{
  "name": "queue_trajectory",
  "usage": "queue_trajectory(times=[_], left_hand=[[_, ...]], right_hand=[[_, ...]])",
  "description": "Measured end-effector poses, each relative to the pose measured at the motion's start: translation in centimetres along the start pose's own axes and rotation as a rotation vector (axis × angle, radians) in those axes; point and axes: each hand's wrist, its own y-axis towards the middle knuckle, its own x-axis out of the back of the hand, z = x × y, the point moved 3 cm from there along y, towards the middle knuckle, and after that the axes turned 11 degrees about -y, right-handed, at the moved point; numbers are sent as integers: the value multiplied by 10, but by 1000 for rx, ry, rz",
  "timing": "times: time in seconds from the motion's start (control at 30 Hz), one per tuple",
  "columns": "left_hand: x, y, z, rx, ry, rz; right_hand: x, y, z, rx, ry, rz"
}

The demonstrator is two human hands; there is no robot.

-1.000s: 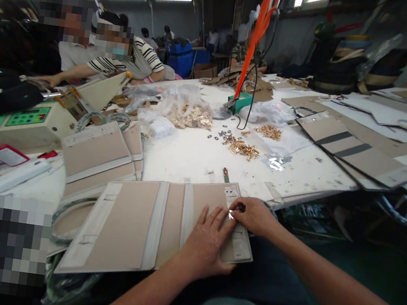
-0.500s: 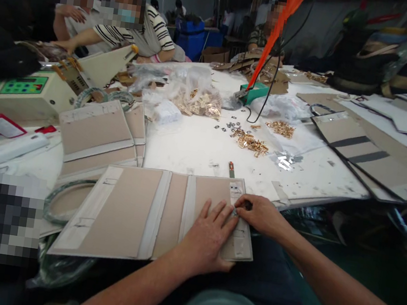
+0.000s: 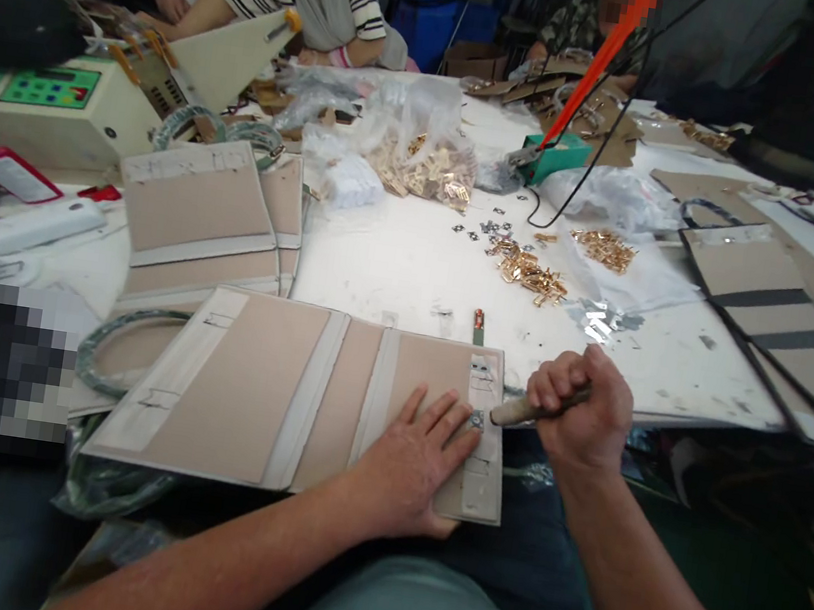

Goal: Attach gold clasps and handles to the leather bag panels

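Note:
A beige board panel [image 3: 262, 365] with pale grey strips lies unfolded at the table's front edge. My left hand [image 3: 415, 463] rests flat on its right section, fingers spread. Just beyond the fingertips, a small metal washer plate [image 3: 476, 420] sits on the pale strip along the panel's right side. My right hand [image 3: 582, 405] is wrapped round a wooden tool handle [image 3: 517, 409], whose blunt end points left, close to the plate. Whether it touches the panel I cannot tell, and the tool's other end is hidden by the fist.
Gold metal pieces [image 3: 528, 274] and small plates [image 3: 494, 226] lie mid-table. More panels [image 3: 198, 205] with looped handles are stacked at left beside a cream machine [image 3: 62, 115]. A green box [image 3: 560, 157] with an orange strap stands behind; other people sit across the table.
My right hand has moved from fingering the panel's edge to a fist round the wooden handle, slightly right. My left hand stays flat on the panel. The view has tilted down.

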Motion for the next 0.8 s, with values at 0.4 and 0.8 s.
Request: queue_trajectory(times=[0.4,0.8], left_hand=[[2,0,-2,3,-14,-2],[-2,-5,-2,34,-27,-45]], right_hand=[[-16,-8,-17,111,-78,172],[-35,-15,-4,159,-303,366]])
